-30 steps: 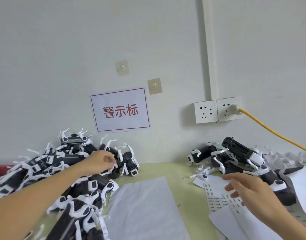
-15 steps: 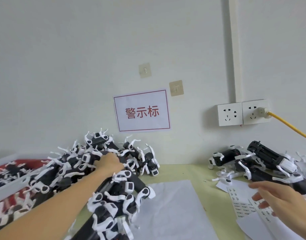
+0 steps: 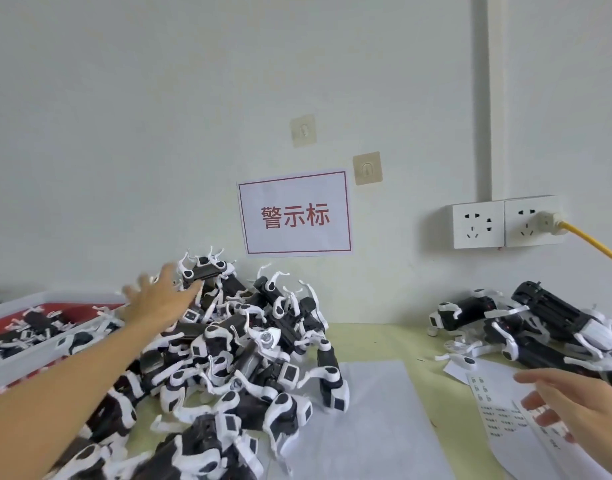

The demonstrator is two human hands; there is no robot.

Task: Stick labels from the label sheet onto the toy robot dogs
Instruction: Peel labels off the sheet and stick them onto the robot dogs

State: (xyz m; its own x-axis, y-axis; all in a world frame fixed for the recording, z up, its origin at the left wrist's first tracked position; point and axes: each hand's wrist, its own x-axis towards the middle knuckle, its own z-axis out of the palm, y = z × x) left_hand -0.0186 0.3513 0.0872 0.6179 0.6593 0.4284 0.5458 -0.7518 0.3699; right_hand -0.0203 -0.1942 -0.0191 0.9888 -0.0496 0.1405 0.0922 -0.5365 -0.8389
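Observation:
A big heap of black-and-white toy robot dogs (image 3: 235, 344) covers the left half of the green table. My left hand (image 3: 155, 299) reaches over the top of that heap with its fingers spread and straight, holding nothing. A smaller group of toy robot dogs (image 3: 526, 323) lies at the right by the wall. The label sheet (image 3: 495, 407), white with rows of small printed labels, lies in front of that group. My right hand (image 3: 571, 407) hovers over the sheet's right part with loosely bent fingers; whether it touches the sheet I cannot tell.
A blank white paper sheet (image 3: 374, 420) lies on the table between the two groups. A red tray (image 3: 38, 320) with more toy dogs sits at the far left. On the wall hang a printed sign (image 3: 295, 213), two sockets (image 3: 505, 221) and a yellow cable (image 3: 595, 244).
My left hand has lifted off the heap and opened, its fingers now spread above the topmost dogs. The view has swung left. My right hand stays by the label sheet.

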